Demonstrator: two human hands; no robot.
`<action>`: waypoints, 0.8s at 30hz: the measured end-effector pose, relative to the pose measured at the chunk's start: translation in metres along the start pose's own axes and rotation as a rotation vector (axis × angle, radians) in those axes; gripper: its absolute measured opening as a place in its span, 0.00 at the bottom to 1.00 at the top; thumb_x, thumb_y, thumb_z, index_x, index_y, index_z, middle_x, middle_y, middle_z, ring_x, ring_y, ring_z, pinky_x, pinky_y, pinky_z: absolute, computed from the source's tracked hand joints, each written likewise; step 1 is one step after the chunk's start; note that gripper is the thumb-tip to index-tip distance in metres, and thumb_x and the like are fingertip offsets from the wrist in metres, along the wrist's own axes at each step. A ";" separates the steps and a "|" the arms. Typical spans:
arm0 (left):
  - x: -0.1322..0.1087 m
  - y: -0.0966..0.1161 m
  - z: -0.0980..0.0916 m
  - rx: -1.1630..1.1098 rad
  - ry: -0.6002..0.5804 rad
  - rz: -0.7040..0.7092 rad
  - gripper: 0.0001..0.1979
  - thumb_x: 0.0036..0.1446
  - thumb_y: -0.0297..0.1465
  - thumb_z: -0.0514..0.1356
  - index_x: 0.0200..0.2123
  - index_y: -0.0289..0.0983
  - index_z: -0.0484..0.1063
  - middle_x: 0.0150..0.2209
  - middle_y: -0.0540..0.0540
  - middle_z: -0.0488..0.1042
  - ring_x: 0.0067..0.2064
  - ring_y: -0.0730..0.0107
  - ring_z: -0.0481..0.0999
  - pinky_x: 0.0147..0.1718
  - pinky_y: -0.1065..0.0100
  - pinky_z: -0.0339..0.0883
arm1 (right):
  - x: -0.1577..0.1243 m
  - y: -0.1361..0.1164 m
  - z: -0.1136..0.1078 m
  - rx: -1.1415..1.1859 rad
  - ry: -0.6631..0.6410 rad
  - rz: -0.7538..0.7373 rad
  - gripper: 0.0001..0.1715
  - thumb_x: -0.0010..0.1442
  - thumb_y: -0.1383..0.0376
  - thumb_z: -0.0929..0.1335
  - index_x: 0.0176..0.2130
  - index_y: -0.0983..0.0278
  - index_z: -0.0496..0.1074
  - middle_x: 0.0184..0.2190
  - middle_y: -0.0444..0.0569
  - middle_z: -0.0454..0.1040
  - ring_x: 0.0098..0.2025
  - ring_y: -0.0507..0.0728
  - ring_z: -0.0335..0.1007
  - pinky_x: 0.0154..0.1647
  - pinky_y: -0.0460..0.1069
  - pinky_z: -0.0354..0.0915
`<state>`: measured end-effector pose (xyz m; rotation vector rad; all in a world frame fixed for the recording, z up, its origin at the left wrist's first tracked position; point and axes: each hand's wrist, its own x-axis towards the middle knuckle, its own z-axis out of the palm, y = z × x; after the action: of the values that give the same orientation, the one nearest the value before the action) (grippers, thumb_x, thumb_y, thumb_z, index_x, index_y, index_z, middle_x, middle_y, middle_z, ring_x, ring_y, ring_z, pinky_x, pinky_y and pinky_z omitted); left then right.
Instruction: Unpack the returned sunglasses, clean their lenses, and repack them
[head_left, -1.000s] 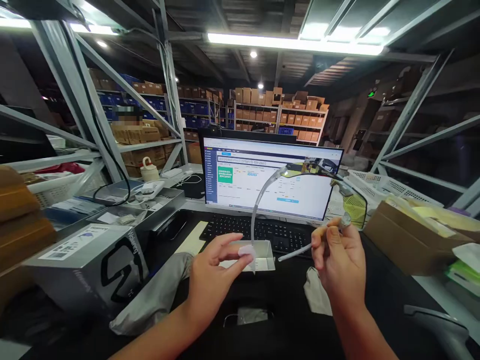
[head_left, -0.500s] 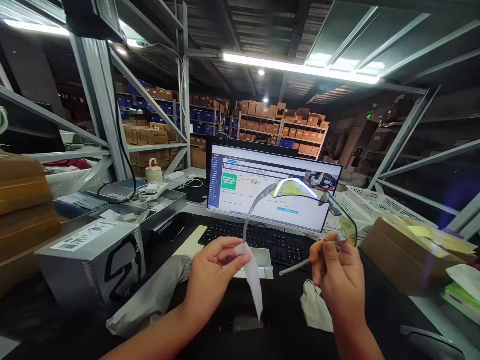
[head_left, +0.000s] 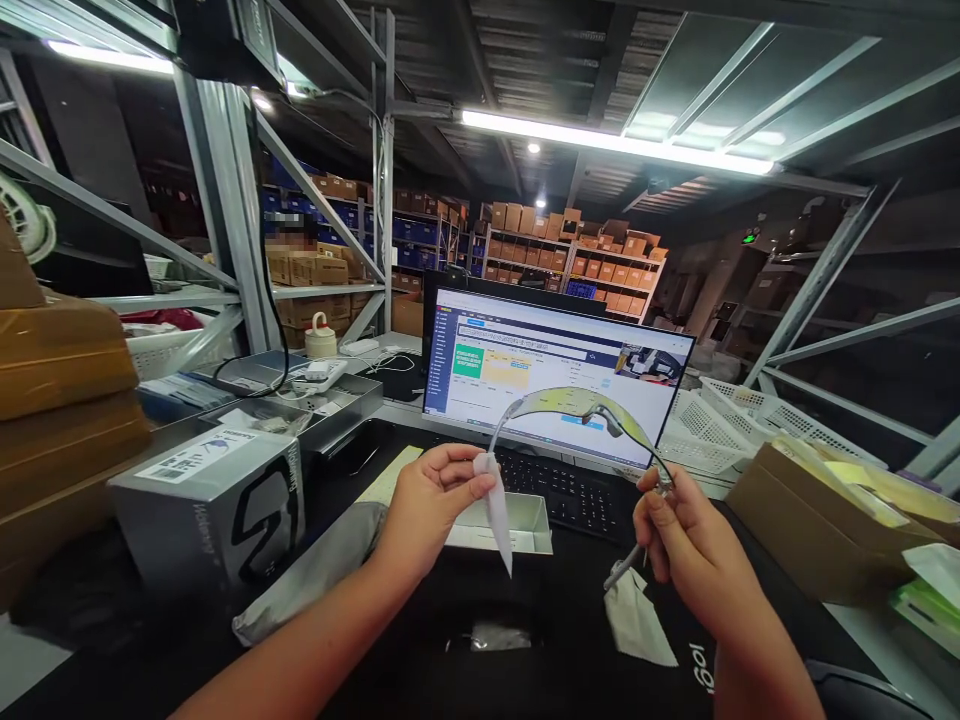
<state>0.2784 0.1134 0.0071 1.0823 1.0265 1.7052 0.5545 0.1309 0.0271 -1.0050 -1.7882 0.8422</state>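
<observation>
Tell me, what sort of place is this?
It looks like a warehouse stockroom with a computer workstation: tall steel shelving racks, cardboard cartons stacked on the far shelves, and a desktop monitor among the racks.

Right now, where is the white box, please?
In the head view, the white box sits in front of the keyboard, right of the left hand.

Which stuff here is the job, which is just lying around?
Job: tinted wraparound glasses, left hand pinching a white paper strip at one arm, right hand on the other arm, probably the open white box.
Lying about: keyboard, monitor, grey box, metal tray.
</observation>
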 end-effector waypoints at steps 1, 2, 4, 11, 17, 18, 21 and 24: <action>0.000 0.000 0.000 0.015 0.000 0.009 0.22 0.40 0.34 0.75 0.39 0.34 0.75 0.33 0.44 0.83 0.35 0.63 0.82 0.37 0.67 0.76 | 0.000 0.002 -0.004 -0.027 -0.024 -0.009 0.16 0.70 0.50 0.60 0.44 0.59 0.62 0.25 0.39 0.68 0.16 0.48 0.62 0.17 0.43 0.59; 0.000 -0.001 0.000 0.036 -0.002 0.022 0.22 0.41 0.34 0.75 0.39 0.34 0.75 0.33 0.44 0.83 0.36 0.62 0.83 0.37 0.67 0.76 | 0.000 0.003 -0.007 -0.061 -0.050 -0.021 0.16 0.70 0.50 0.60 0.43 0.60 0.62 0.25 0.41 0.70 0.18 0.50 0.64 0.19 0.44 0.61; -0.002 -0.001 0.001 0.090 -0.006 0.057 0.21 0.42 0.34 0.74 0.40 0.34 0.75 0.32 0.45 0.83 0.36 0.62 0.83 0.37 0.68 0.75 | -0.001 0.004 -0.011 -0.144 -0.107 -0.055 0.16 0.70 0.51 0.59 0.41 0.60 0.64 0.26 0.43 0.71 0.22 0.52 0.69 0.24 0.46 0.65; -0.013 0.005 -0.002 0.276 0.094 0.221 0.18 0.49 0.36 0.71 0.43 0.37 0.76 0.35 0.45 0.83 0.40 0.59 0.83 0.42 0.65 0.76 | 0.000 0.000 -0.001 -0.370 -0.125 -0.125 0.15 0.71 0.57 0.57 0.41 0.60 0.68 0.33 0.47 0.76 0.31 0.56 0.74 0.31 0.49 0.69; -0.022 0.003 -0.006 0.517 0.181 0.512 0.14 0.54 0.35 0.68 0.45 0.42 0.76 0.40 0.47 0.83 0.44 0.58 0.83 0.49 0.59 0.75 | 0.007 0.005 0.006 -0.537 0.019 -0.261 0.14 0.70 0.63 0.58 0.43 0.59 0.72 0.37 0.51 0.78 0.37 0.60 0.77 0.36 0.53 0.72; -0.023 0.002 -0.007 0.537 0.175 0.556 0.15 0.55 0.33 0.67 0.47 0.43 0.75 0.40 0.48 0.83 0.44 0.59 0.83 0.50 0.59 0.75 | 0.008 0.007 0.006 -0.555 0.052 -0.314 0.14 0.69 0.65 0.59 0.44 0.59 0.72 0.39 0.52 0.79 0.40 0.61 0.77 0.39 0.54 0.73; -0.020 -0.002 -0.007 0.505 0.104 0.591 0.20 0.58 0.32 0.65 0.54 0.44 0.71 0.49 0.46 0.79 0.47 0.61 0.81 0.47 0.61 0.77 | 0.009 0.010 0.009 -0.587 0.122 -0.470 0.15 0.67 0.70 0.60 0.47 0.60 0.72 0.46 0.53 0.79 0.47 0.61 0.76 0.46 0.56 0.74; -0.011 -0.003 -0.008 0.552 0.044 0.599 0.14 0.60 0.34 0.63 0.49 0.42 0.75 0.61 0.42 0.66 0.53 0.59 0.77 0.45 0.62 0.78 | 0.009 0.010 0.014 -0.623 0.169 -0.524 0.18 0.64 0.75 0.60 0.48 0.60 0.71 0.48 0.53 0.78 0.49 0.61 0.76 0.48 0.56 0.74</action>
<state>0.2746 0.1029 -0.0005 1.8586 1.3350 1.9552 0.5424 0.1416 0.0165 -0.8728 -2.0699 -0.1350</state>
